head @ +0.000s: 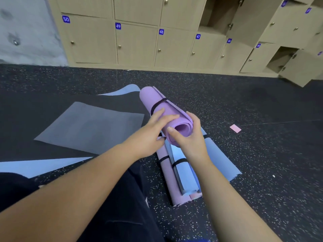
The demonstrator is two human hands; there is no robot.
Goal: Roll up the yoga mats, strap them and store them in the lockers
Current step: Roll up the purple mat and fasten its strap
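A rolled purple yoga mat points away from me, bound by a black strap near its far end. My right hand grips its near open end, thumb on the left and fingers curled round the right side. My left hand lies flat on the roll's left side, fingers straight. Under them on the floor lie a strapped pink roll and a strapped light-blue roll. A grey mat lies unrolled to the left.
Tan lockers numbered 50 down to 46 line the far wall; one upper door and one lower door at the right stand open. A light-blue mat lies flat at the left. A small pink card lies on the speckled floor.
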